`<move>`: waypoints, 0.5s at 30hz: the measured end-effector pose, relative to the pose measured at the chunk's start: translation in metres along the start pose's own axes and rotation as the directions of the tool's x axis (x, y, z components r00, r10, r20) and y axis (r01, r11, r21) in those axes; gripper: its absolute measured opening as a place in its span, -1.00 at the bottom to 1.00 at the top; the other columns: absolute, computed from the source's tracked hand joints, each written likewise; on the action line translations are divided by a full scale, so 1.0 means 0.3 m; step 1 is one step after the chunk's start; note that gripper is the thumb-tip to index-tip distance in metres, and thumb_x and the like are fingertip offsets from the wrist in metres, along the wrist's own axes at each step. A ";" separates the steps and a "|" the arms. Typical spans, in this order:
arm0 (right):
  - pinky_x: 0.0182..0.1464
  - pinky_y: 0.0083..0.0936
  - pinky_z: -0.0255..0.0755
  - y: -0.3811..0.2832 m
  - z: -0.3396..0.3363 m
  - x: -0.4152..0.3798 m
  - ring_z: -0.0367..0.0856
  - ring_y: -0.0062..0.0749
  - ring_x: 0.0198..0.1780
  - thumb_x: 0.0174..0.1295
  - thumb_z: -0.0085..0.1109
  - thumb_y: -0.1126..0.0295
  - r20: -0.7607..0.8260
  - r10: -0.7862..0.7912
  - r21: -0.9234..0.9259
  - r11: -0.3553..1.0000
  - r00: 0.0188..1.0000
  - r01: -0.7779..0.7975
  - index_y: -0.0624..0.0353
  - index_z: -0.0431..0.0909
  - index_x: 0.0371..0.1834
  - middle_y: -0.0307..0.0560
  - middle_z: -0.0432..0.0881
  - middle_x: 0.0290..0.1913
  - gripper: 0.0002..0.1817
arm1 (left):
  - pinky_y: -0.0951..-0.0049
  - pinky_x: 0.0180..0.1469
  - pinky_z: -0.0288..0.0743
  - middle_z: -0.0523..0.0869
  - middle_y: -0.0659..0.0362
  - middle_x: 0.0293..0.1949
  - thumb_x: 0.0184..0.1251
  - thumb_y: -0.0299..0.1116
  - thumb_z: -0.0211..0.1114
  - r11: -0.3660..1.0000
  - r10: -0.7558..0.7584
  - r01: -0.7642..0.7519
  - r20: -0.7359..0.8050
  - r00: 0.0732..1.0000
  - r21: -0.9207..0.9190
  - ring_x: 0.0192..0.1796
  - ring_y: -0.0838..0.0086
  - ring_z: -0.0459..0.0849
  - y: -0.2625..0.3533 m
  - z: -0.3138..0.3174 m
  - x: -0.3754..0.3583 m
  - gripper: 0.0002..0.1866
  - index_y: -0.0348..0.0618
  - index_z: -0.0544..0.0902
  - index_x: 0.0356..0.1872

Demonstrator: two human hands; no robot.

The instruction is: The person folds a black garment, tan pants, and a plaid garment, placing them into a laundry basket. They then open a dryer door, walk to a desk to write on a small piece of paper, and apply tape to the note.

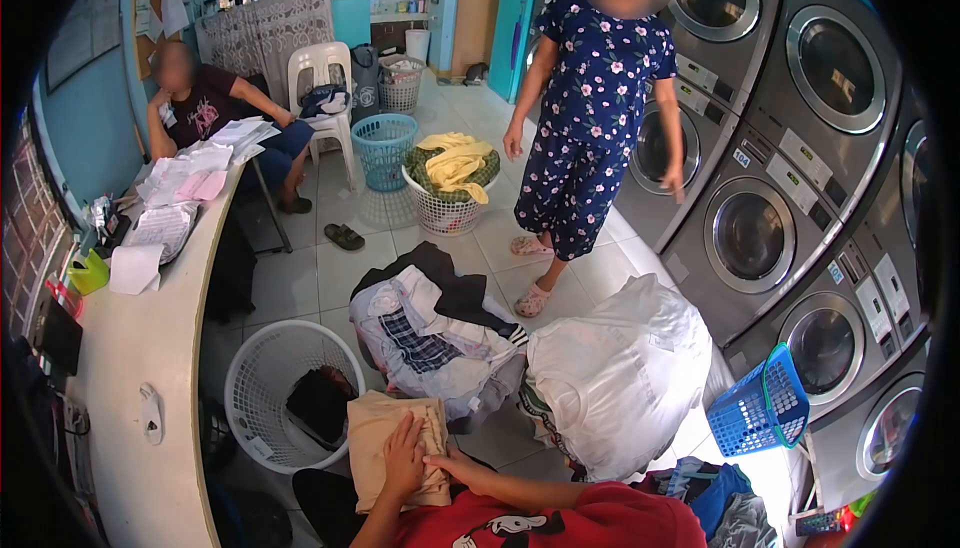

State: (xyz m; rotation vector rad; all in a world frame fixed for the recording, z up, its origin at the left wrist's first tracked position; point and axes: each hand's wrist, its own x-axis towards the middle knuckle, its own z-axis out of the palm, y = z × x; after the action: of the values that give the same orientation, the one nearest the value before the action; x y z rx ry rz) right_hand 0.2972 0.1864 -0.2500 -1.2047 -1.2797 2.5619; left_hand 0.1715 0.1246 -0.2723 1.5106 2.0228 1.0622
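Pressing flat on the folded beige cloth (372, 438) – left hand (405, 456), fingers extended, palm down. Right hand (464, 470) touches the cloth's right side; can't tell if it's pinching an edge or just resting. Cloth is at bottom center, in front of the red shirt (620, 520), just beside the round white basket (240, 380), which holds dark clothes (320, 406). Mixed clothes pile (425, 323) sits beyond the cloth, big white bundle (620, 368) right of that pile. Blue basket (755, 413) is tilted at far right, near the machines (748, 233). 2 other people: 1 standing (605, 98) past the bundle, 1 seated (215, 108) behind the long surface (115, 348) – papers (190, 173) on its far end.
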 end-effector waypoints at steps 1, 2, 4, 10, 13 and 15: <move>-0.10 -0.47 0.36 -0.002 0.001 -0.002 0.37 -0.42 0.01 -0.02 0.16 0.07 0.000 0.000 0.000 1.000 1.000 0.000 0.12 0.04 0.22 -0.11 0.34 0.03 -0.23 | 0.27 0.24 -0.08 0.21 0.09 0.24 0.16 -0.34 -0.06 1.000 0.000 0.000 0.001 1.000 0.000 0.27 0.29 0.17 -0.002 0.001 0.000 -0.55 -0.06 0.32 0.14; -0.12 -0.48 0.37 -0.007 0.003 -0.006 0.37 -0.43 0.00 -0.02 0.16 0.07 0.015 -0.019 0.006 1.000 1.000 0.019 0.13 0.04 0.21 -0.11 0.34 0.03 -0.23 | 0.27 0.24 -0.07 0.21 0.08 0.24 0.16 -0.34 -0.06 1.000 0.009 -0.009 -0.005 1.000 -0.002 0.26 0.29 0.17 -0.005 0.003 0.001 -0.55 -0.06 0.32 0.14; -0.13 -0.49 0.37 -0.010 0.005 -0.009 0.37 -0.44 -0.01 -0.02 0.16 0.07 0.031 -0.038 0.013 0.999 0.999 0.038 0.13 0.04 0.21 -0.12 0.35 0.02 -0.23 | 0.27 0.24 -0.07 0.22 0.08 0.24 0.16 -0.34 -0.06 1.000 0.016 -0.016 -0.011 1.000 -0.003 0.26 0.29 0.18 -0.006 0.002 0.000 -0.55 -0.06 0.32 0.14; -0.18 -0.52 0.39 -0.016 0.014 -0.016 0.40 -0.47 -0.06 -0.02 0.15 0.07 0.017 -0.072 0.025 0.997 0.997 0.072 0.16 0.05 0.20 -0.13 0.36 0.00 -0.24 | 0.27 0.23 -0.06 0.23 0.08 0.23 0.15 -0.34 -0.05 1.000 0.015 -0.015 -0.010 1.000 -0.005 0.25 0.29 0.19 -0.001 0.001 0.003 -0.55 -0.06 0.33 0.13; -0.18 -0.53 0.39 0.001 0.005 -0.001 0.40 -0.47 -0.06 -0.02 0.16 0.07 -0.009 -0.046 0.021 0.999 0.999 0.046 0.16 0.04 0.20 -0.13 0.36 -0.01 -0.24 | 0.27 0.23 -0.06 0.23 0.08 0.23 0.15 -0.34 -0.04 1.000 0.005 -0.005 -0.010 1.000 -0.012 0.25 0.28 0.19 0.002 -0.002 0.003 -0.55 -0.05 0.34 0.13; -0.18 -0.53 0.39 -0.015 0.014 -0.015 0.39 -0.47 -0.05 -0.02 0.16 0.07 0.014 -0.068 0.021 0.997 0.998 0.068 0.16 0.04 0.20 -0.13 0.36 -0.01 -0.23 | 0.26 0.22 -0.06 0.23 0.09 0.23 0.14 -0.33 -0.04 1.000 0.014 -0.014 -0.024 1.000 -0.024 0.25 0.28 0.20 -0.004 0.002 0.001 -0.55 -0.04 0.34 0.13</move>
State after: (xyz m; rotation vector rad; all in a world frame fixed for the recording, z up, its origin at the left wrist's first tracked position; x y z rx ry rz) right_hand 0.2964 0.1850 -0.2428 -1.1203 -1.2717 2.5345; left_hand 0.1710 0.1249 -0.2735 1.5089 2.0105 1.1111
